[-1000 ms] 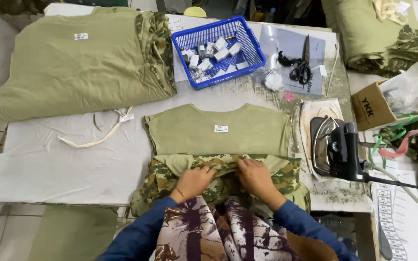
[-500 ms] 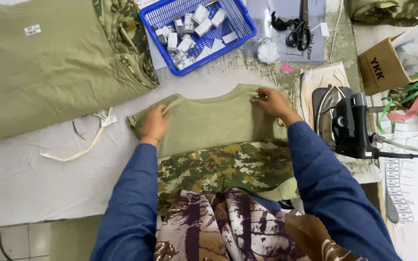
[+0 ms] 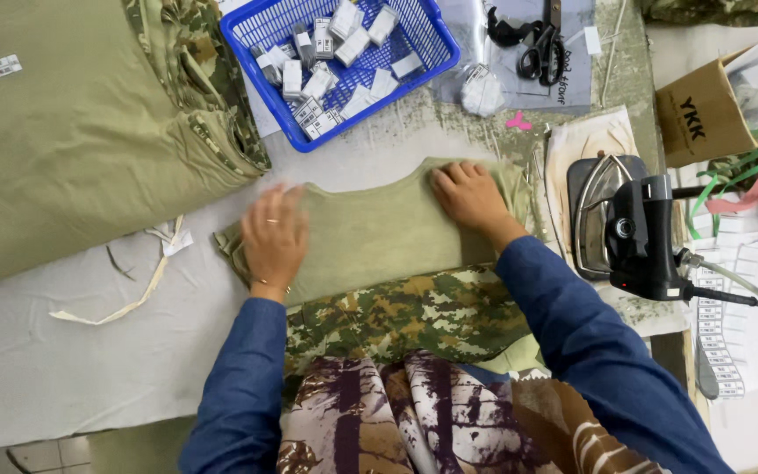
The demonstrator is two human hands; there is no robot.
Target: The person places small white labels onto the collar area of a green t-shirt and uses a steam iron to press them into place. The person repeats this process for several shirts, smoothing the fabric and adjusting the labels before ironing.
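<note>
A person leans over a work table, and both hands lie flat on a green shirt [image 3: 379, 233]. The left hand [image 3: 274, 237] is spread wide, palm down, on the left end of the shirt. It looks a bit blurry. The right hand [image 3: 471, 197] is also flat with the fingers out, pressing near the top right corner. Neither hand pinches anything; they just push down on the cloth.

The shirt lies in the middle of the table, right in front of the person. Its long side runs left to right, so one hand sits at each end. Its lower part is spotty camouflage cloth [image 3: 405, 312], close to the person's body.

To the left is a big pile of the same green cloth [image 3: 72, 132], with a small white label [image 3: 3, 66] stuck near its top corner. Above the shirt is a blue basket [image 3: 432, 39] full of little white and grey packets [image 3: 335, 53]. Black scissors [image 3: 537, 48] lie on a grey sheet to the right of it, and a tiny pink scrap [image 3: 518, 123] sits just below them. A black iron [image 3: 633, 233] stands to the right of the shirt, near the right hand. A brown cardboard box [image 3: 695, 110] is further right, with a long white strip of printed tags [image 3: 721, 342] below it.
</note>
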